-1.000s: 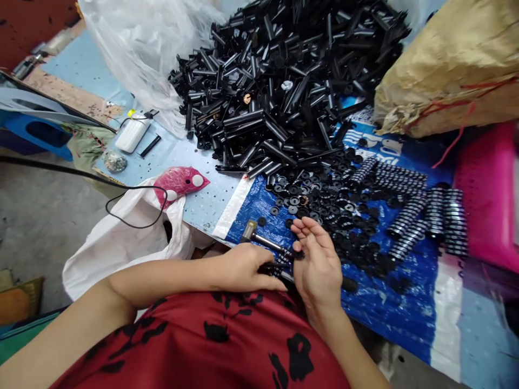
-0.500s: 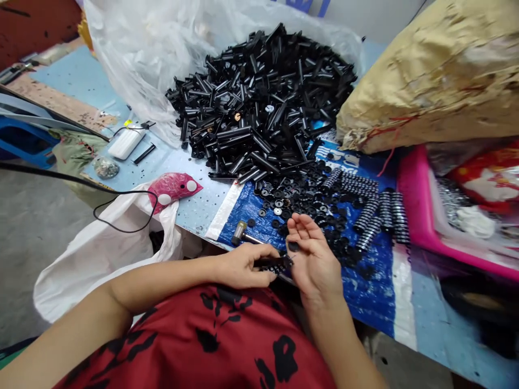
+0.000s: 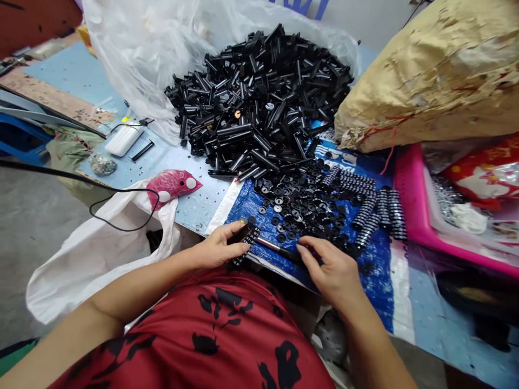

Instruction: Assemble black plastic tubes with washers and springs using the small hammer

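My left hand [image 3: 221, 244] is closed around a dark tubular part [image 3: 243, 233], with a black piece dotted in white squares [image 3: 246, 247] lying along it. Between my hands lies a hammer [image 3: 268, 245] with a shiny shaft and black handle; its head is mostly hidden behind my left hand. My right hand [image 3: 334, 267] has thumb and forefinger pinched together over the handle's near end; whatever they hold is too small or hidden to make out. Many loose black washers [image 3: 298, 210] are spread just beyond the hammer on a blue sheet [image 3: 377, 289].
A large heap of black tubular parts [image 3: 263, 119] stands behind the washers. Dotted rolls [image 3: 367, 210] lie at right, before a pink bin [image 3: 413, 200] and a tan sack [image 3: 421, 81]. At left are a white bag [image 3: 77, 270], a pink packet [image 3: 172, 185] and a black cable [image 3: 73, 174].
My left hand has shifted left and up with the tubular part. My right hand has turned over from palm-up to a pinch near the hammer handle. Earlier, the view swung right.
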The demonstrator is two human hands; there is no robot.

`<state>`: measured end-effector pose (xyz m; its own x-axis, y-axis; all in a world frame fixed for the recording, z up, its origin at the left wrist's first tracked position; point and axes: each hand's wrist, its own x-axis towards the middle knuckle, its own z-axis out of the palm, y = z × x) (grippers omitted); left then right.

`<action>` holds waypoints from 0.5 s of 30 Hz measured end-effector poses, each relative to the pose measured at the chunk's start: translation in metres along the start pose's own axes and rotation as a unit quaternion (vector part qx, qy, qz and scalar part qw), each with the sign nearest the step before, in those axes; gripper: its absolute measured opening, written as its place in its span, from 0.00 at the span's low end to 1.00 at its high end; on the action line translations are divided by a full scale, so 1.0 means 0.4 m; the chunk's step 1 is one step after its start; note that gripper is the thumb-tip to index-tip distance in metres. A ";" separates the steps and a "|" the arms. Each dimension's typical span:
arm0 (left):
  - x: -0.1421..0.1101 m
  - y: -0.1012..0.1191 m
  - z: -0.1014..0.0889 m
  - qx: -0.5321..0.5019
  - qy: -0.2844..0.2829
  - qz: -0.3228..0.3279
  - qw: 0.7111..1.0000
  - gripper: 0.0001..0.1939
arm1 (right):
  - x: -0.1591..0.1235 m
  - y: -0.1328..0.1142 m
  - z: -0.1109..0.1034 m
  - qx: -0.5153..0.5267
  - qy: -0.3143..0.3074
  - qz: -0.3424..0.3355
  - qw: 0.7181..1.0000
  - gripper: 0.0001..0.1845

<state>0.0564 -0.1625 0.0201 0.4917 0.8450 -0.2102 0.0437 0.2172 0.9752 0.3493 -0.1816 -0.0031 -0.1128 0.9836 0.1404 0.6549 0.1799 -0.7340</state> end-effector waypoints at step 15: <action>0.008 0.009 0.013 -0.030 -0.067 -0.011 0.997 0.17 | 0.065 -0.061 0.057 0.339 0.023 0.202 0.918 0.25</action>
<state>0.0627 -0.1617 0.0233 0.6034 0.7676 -0.2163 0.0054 0.2673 0.9636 0.3133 -0.1601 0.0031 0.0797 0.9728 -0.2177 0.0177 -0.2197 -0.9754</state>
